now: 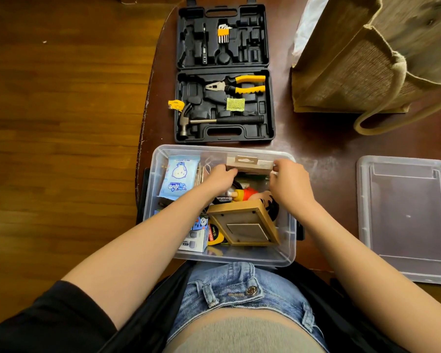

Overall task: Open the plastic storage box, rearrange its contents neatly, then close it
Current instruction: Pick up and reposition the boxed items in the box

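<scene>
Listing from the left: wooden floor point(61, 110), then the dark table point(323, 138) bearing all items. Clear plastic storage box point(158, 159), open, at the table's near edge before the person. Contents, left to right: blue wet-wipes pack point(180, 175) upright against the left wall; small printed cartons point(196, 239); yellow tape measure point(215, 235); wooden frame point(245, 225), tilted, back side up; toy figure point(245, 194). Left hand point(220, 178) and right hand point(289, 184), fingers curled, pinch either end of a flat beige carton point(250, 165) at the far wall. Beyond: open black tool case point(224, 72) with pliers point(237, 86) and hammer point(214, 121). Right: box lid point(405, 217) lying flat; jute bag point(367, 59).
</scene>
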Demonstrator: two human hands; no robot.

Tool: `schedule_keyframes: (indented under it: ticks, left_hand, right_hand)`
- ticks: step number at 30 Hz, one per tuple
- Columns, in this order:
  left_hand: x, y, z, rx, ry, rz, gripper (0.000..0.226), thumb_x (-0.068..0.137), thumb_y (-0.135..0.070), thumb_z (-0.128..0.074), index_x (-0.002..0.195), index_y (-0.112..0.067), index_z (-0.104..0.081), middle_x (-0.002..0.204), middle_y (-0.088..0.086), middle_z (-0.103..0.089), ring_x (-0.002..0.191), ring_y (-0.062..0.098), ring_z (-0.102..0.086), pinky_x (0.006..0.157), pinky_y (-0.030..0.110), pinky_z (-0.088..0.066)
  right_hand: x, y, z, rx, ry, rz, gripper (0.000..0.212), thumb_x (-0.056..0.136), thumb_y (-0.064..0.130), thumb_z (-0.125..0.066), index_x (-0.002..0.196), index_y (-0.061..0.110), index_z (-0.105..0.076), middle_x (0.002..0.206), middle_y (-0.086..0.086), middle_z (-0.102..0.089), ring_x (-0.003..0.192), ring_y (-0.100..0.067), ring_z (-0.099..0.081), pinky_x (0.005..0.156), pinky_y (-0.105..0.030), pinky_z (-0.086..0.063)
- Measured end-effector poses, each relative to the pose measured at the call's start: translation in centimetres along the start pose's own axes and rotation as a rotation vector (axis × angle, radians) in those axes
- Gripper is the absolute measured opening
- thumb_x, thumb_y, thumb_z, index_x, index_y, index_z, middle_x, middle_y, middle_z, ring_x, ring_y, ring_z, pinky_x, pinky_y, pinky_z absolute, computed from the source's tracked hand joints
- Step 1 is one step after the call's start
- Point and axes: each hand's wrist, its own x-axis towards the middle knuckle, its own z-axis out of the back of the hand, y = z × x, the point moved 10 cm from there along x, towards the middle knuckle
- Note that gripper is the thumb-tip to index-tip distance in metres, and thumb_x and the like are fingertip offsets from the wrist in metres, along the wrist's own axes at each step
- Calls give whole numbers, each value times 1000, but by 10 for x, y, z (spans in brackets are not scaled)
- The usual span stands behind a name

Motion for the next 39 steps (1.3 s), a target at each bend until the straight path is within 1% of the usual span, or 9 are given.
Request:
schedule_keyframes:
  ticks: [5,8,12,20,25,29,31,36,39]
  left_hand:
    - [0,-2,-3,16,0,-11,34,101,-29,-36,118,-4,-52,100,11,-56,91,21,-51,78,29,-36]
    - [1,0,-4,34,8,-14,24,101,-29,-35,107,-12,-50,96,9,-55,83,17,-49,73,29,-36]
    - [0,3,-5,73,23,-11,40,102,-33,-34,125,-6,-50,101,11,-58,92,22,-52,85,32,-39]
    - [-8,-1,-1,107,21,-54,36,102,-31,-35,125,-6,-49,109,10,-58,100,23,-53,85,32,-39]
    - [-18,-4,14,230,8,-90,34,98,-26,-43,122,-2,-47,100,9,-53,84,19,-49,74,32,-41]
    - [-37,-10,27,258,30,-194,35,98,-19,-44,131,-9,-47,118,5,-54,92,17,-53,84,36,-49]
    - [-46,-9,29,249,71,-232,29,98,-14,-43,125,-13,-53,116,1,-56,80,17,-57,79,38,-52]
    - [-47,-6,25,233,92,-271,32,97,-13,-46,128,-17,-51,119,-1,-54,66,12,-52,62,25,-47]
    - [-44,-17,27,262,1,-342,34,94,-14,-51,128,-19,-48,129,1,-51,90,11,-56,71,25,-49]
  right_hand:
    - [-6,2,8,-43,-35,50,18,93,7,-42,99,4,-59,101,-16,-66,89,-35,-61,66,-34,-44]
    - [-12,11,11,-74,-40,131,33,91,5,-44,122,13,-56,100,-15,-68,87,-36,-63,66,-34,-45]
    - [-11,12,-5,-186,82,128,55,89,3,-46,141,18,-39,105,-13,-65,87,-32,-63,61,-31,-44]
    - [-13,14,-5,-175,99,133,55,91,6,-46,143,19,-33,107,-12,-62,84,-29,-61,61,-32,-45]
    - [-23,11,22,-19,-16,148,31,94,16,-45,125,17,-52,104,-5,-67,87,-25,-63,66,-27,-42]
    - [-38,10,-8,136,403,179,28,95,29,-50,121,21,-60,114,3,-65,93,-10,-59,78,-22,-44]
    - [-52,7,-24,162,594,173,37,93,39,-54,127,24,-55,119,7,-60,102,-8,-57,83,-21,-45]
    - [-46,12,-27,165,510,153,43,92,40,-54,132,23,-50,126,3,-59,106,-14,-57,89,-26,-45]
    - [-39,16,-28,188,482,138,48,94,40,-51,137,19,-46,135,2,-53,118,-15,-51,92,-23,-37]
